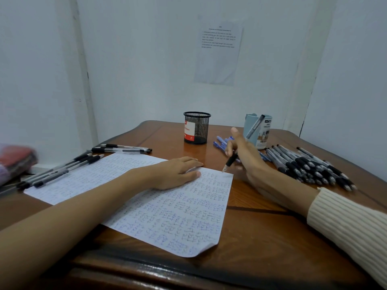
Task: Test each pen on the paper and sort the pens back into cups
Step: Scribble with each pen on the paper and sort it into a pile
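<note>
Holding a pen (231,160) at a slant, our right hand (244,151) hangs just beyond the far right corner of the paper (167,216). The pen's long axis runs from lower left to upper right. Its tip points down at that corner of the sheet, and its back end rises in front of the pale blue cup (259,135). Whether the tip touches the paper we cannot tell. Our fingers curl round the black grip, with one digit standing straight up above the rest. The forearm lies low across the worktop (261,237), a ribbed cream sleeve (345,222) on it.

Our left hand (178,171) lies palm down on the sheet near its far edge, fingers straight and close together. The bare forearm crosses the paper from the near left.

Rows of handwriting cover the paper. A black mesh cup (196,127) stands at the far middle of the worktop, with the blue cup to its right. A few blue pens (222,142) lie between the two cups. A heap of black-grip pens (310,166) lies just right of our right hand, tips toward us. More pens lie along the paper's left edge (62,170) and beyond its far edge (123,149). A printed notice (218,51) hangs on the wall, and a blurred red object (16,158) sits at the left.
</note>
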The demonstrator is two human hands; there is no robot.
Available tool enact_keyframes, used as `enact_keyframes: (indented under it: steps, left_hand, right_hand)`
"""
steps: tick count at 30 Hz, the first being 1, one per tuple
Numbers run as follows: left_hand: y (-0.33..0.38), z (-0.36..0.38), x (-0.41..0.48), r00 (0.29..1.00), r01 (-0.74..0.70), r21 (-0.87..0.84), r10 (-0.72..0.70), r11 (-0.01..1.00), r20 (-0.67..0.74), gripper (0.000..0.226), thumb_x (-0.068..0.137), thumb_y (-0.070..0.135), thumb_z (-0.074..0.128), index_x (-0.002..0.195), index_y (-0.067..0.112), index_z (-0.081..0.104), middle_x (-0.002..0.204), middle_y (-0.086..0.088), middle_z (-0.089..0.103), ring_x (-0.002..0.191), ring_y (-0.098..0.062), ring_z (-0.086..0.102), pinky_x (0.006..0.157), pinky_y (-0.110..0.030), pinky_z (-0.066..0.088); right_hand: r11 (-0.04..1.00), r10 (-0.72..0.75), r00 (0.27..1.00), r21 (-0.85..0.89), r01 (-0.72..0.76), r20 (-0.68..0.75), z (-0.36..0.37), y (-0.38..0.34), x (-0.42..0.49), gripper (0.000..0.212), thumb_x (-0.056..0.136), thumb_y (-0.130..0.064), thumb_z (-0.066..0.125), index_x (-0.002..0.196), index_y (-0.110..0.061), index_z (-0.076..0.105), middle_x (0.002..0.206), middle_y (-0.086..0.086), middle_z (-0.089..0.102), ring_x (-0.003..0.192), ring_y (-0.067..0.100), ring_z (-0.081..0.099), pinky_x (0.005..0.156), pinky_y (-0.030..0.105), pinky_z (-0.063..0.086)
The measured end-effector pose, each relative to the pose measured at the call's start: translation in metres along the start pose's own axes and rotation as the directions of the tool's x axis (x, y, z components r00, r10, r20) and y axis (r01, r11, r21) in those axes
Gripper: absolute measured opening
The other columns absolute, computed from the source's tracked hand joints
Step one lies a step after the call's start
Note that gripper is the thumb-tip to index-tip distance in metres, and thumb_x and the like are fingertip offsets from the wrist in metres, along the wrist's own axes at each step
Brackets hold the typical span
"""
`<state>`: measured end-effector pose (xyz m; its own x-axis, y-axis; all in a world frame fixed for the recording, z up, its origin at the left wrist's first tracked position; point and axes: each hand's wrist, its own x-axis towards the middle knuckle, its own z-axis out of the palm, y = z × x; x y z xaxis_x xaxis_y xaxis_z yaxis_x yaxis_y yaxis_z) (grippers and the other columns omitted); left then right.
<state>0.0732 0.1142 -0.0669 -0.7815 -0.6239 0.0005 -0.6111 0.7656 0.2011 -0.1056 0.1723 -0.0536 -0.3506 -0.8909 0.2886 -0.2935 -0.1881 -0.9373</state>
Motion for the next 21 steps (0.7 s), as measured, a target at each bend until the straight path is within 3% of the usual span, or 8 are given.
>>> enact_keyframes:
  steps: [2,5,8,11,16,21]
  left_hand:
    - [-0.001,0.000,0.000,1.000,-0.002,-0.002,0.002,1.000,-0.004,0.049,0.100,0.041,0.026,0.147,0.025,0.024,0.154,0.005,0.022,0.138,-0.011,0.024,0.109,-0.025,0.018]
    - [-0.002,0.001,0.001,1.000,0.000,-0.001,0.000,1.000,-0.006,0.049,0.100,0.042,0.026,0.147,0.026,0.023,0.154,0.006,0.022,0.138,-0.010,0.024,0.106,-0.022,0.017]
    - [-0.002,0.002,0.002,1.000,0.002,-0.006,-0.003,1.000,-0.009,0.049,0.100,0.042,0.027,0.146,0.027,0.024,0.154,0.007,0.022,0.138,-0.010,0.024,0.105,-0.021,0.017]
    - [-0.003,0.002,0.002,1.000,-0.003,-0.007,0.003,1.000,-0.011,0.049,0.100,0.041,0.027,0.146,0.026,0.025,0.153,0.006,0.022,0.137,-0.010,0.024,0.106,-0.022,0.017]
    - [-0.003,0.002,0.002,1.000,-0.002,-0.011,0.002,1.000,-0.011,0.049,0.100,0.041,0.028,0.146,0.025,0.025,0.153,0.006,0.024,0.136,-0.010,0.026,0.103,-0.020,0.018]
    - [-0.002,0.002,0.001,1.000,0.008,-0.012,-0.008,1.000,-0.018,0.049,0.100,0.041,0.028,0.146,0.026,0.026,0.153,0.006,0.024,0.136,-0.011,0.027,0.105,-0.022,0.019]
  right_hand:
    - [0.999,0.039,0.999,0.013,-0.038,-0.014,-0.003,0.000,0.002,0.041,0.097,-0.039,0.043,0.063,-0.016,0.048,0.057,0.000,0.044,0.050,0.008,0.040,0.045,0.017,0.032]
    - [0.992,0.085,0.993,-0.099,-0.077,0.084,-0.004,0.005,0.001,0.017,0.092,-0.035,0.055,0.085,-0.020,0.055,0.063,0.005,0.050,0.053,0.014,0.046,0.049,0.022,0.038]
    - [0.982,0.035,0.989,-0.189,-0.007,0.144,-0.001,0.008,-0.002,0.024,0.092,-0.036,0.054,0.077,-0.018,0.060,0.053,0.002,0.049,0.039,0.007,0.041,0.044,0.019,0.034]
    - [0.987,-0.004,0.989,-0.158,0.028,0.148,0.001,0.006,-0.005,0.027,0.089,-0.034,0.058,0.072,-0.014,0.063,0.043,-0.004,0.048,0.031,0.001,0.038,0.041,0.016,0.032]
    - [1.000,-0.019,0.987,-0.016,0.022,0.158,0.001,0.004,-0.008,0.006,0.083,-0.024,0.067,0.082,-0.020,0.064,0.037,-0.008,0.042,0.029,0.002,0.034,0.034,0.013,0.030]
    - [0.997,-0.006,0.987,-0.080,0.020,0.162,0.004,0.003,-0.008,0.019,0.083,-0.029,0.066,0.088,-0.011,0.064,0.037,-0.011,0.043,0.028,0.000,0.036,0.034,0.010,0.030]
